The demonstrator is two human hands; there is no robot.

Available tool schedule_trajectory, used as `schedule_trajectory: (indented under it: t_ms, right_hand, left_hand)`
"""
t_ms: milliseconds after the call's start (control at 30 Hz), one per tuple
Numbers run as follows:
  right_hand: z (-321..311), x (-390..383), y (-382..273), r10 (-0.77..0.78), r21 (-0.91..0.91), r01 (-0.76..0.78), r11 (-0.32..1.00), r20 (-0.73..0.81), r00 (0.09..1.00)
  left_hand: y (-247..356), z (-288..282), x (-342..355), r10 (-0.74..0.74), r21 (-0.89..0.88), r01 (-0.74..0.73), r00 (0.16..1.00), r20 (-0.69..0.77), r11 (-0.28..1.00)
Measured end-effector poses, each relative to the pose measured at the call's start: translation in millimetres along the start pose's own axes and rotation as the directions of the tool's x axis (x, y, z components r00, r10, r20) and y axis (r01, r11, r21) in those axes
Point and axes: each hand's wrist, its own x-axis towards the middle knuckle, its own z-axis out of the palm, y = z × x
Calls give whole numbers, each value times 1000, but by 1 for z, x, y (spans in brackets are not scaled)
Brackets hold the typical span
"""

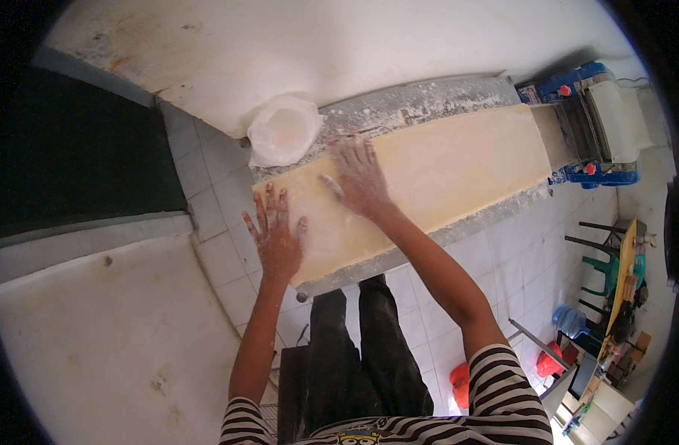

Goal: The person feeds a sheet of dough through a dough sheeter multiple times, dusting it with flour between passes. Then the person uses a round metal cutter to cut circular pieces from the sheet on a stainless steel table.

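A long, pale yellow sheet of dough (443,159) lies flat along a floured grey table (421,100). My left hand (279,241) rests at the sheet's left end, fingers spread and dusted with flour. Farther up, my right hand (359,174) lies over the dough near its far edge, fingers stretched out and also floury. Neither hand holds anything. Just beyond them, a white plastic bag of flour (284,130) stands at the table's far left corner.
A blue dough-rolling machine (614,122) stands at the table's right end, beside the sheet. White walls border the far side. At the right are a yellow-topped table (623,274), a green chair (599,274), a water jug (569,320) and red bags (460,384). A dark doorway (80,148) lies left.
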Motion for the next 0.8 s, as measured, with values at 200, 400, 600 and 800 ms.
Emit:
schedule_trajectory:
  t_ms: [200, 400, 600, 800]
  right_hand:
    - [-25, -64, 6, -231, 176, 195, 965, 213, 949]
    - [-81, -116, 125, 163, -252, -134, 958, 98, 982]
    - [-41, -57, 99, 258, -236, -264, 935, -56, 964]
    - [-14, -43, -8, -78, 233, 72, 970, 19, 997]
  left_hand:
    - [2, -7, 4, -24, 23, 23, 998, 64, 999]
    - [4, -7, 2, -15, 7, 15, 1000, 19, 1000]
    - [0, -1, 17, -51, 105, 54, 998, -29, 993]
    - [13, 8, 18, -122, 148, 127, 992, -41, 981]
